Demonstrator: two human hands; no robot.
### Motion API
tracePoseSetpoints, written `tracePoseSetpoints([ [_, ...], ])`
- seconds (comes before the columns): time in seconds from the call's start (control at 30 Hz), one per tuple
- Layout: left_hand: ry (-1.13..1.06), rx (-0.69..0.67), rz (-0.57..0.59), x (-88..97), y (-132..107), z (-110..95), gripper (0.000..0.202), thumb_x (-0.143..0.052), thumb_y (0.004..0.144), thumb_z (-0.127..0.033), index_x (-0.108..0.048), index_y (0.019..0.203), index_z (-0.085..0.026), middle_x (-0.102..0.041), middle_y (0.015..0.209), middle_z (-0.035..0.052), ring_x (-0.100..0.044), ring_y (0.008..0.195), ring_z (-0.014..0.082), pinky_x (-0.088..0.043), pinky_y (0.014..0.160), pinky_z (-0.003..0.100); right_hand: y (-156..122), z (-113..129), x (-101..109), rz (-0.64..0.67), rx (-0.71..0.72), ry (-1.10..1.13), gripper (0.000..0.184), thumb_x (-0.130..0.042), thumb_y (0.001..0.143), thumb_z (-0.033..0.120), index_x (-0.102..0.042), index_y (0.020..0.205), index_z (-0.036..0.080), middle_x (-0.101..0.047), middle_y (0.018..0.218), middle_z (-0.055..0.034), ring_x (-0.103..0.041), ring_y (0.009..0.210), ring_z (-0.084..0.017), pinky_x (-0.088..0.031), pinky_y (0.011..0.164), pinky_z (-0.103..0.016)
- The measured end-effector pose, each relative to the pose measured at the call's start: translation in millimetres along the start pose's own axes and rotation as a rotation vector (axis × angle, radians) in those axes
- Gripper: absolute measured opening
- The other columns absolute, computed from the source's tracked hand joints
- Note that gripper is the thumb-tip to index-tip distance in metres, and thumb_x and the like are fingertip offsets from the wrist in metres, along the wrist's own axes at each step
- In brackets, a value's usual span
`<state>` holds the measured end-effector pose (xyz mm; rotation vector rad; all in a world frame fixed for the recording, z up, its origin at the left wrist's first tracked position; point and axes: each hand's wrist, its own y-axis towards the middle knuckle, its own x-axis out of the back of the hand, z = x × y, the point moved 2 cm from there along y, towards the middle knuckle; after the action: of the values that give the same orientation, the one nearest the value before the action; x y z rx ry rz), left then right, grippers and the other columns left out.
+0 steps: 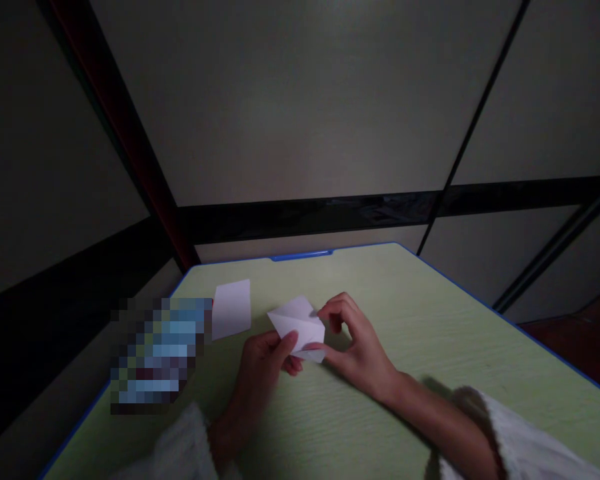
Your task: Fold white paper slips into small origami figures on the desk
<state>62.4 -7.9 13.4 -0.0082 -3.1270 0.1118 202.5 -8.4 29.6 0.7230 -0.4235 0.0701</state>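
A small sheet of white paper [300, 327], folded with creases and flaps, is held just above the table in the middle of the view. My left hand [265, 357] pinches its lower left part, thumb on top and fingers underneath. On the other side, my right hand [357, 347] is at the paper's right edge. Its thumb touches the lower right flap and its curled forefinger comes close to the upper right edge, with a gap between thumb and fingers. A flat white sheet [231, 309] lies on the table to the left of the folded paper.
The pale green table [350, 433] has a blue edge, with a blue handle-like piece [303, 255] at the far side. A pixelated, blurred-out object [163, 353] lies at the left edge. Light panels with a dark band [310, 217] stand behind the table.
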Motion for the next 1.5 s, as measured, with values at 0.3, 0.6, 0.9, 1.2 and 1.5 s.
tracePoseSetpoints([
  [0.3, 0.0, -0.084, -0.077, 1.9, -2, -8, 0.022, -0.057, 0.058, -0.022, -0.053, 0.038, -0.014, -0.048, 0.035, -0.0053, -0.042, 0.036, 0.0071, -0.033, 0.039, 0.018, 0, 6, -4, 0.325, 0.129, -0.145, 0.026, -0.054, 0.069, 0.032, -0.054, 0.092, 0.018, -0.055, 0.086, -0.0054, -0.044, 0.08, -0.017, -0.032, 0.072, -0.032],
  [0.6, 0.029, -0.1, -0.064, 4.2, 2, -2, 0.019, -0.056, 0.06, -0.026, -0.055, 0.046, -0.013, -0.05, 0.038, -0.0044, -0.043, 0.037, 0.0086, -0.033, 0.038, 0.019, 2, 6, -2, 0.279, -0.066, 0.111, 0.024, -0.044, 0.077, 0.027, -0.058, 0.061, 0.015, -0.046, 0.07, -0.0022, -0.044, 0.069, -0.012, -0.035, 0.062, -0.025],
  [0.9, 0.111, -0.145, -0.135, 5.0, 0, -5, 0.023, -0.051, 0.065, -0.028, -0.051, 0.047, -0.014, -0.047, 0.035, -0.0056, -0.042, 0.035, 0.008, -0.032, 0.038, 0.018, 3, -10, -9, 0.144, -0.326, 0.348, 0.014, -0.065, 0.056, 0.02, -0.052, 0.057, 0.014, -0.044, 0.081, -0.0025, -0.045, 0.074, -0.012, -0.037, 0.06, -0.024],
  [1.2, 0.059, -0.107, -0.136, 8.5, 6, 6, 0.022, -0.051, 0.065, -0.034, -0.053, 0.057, -0.013, -0.047, 0.044, -0.004, -0.044, 0.042, 0.01, -0.035, 0.039, 0.019, 1, -20, -16, 0.157, -0.596, 0.619, 0.037, -0.071, 0.043, 0.018, -0.035, 0.051, 0.015, -0.038, 0.044, 0.0092, -0.032, 0.039, -0.002, -0.021, 0.037, -0.015],
  [1.5, 0.119, -0.119, -0.081, 3.8, 1, 0, 0.024, -0.051, 0.064, -0.031, -0.048, 0.048, -0.014, -0.04, 0.035, -0.0072, -0.034, 0.031, 0.0052, -0.024, 0.031, 0.016, -1, -14, -19, 0.177, -0.682, 0.8, 0.045, -0.069, 0.048, 0.021, -0.035, 0.076, 0.019, -0.049, 0.049, 0.0088, -0.043, 0.04, -0.005, -0.03, 0.04, -0.015],
])
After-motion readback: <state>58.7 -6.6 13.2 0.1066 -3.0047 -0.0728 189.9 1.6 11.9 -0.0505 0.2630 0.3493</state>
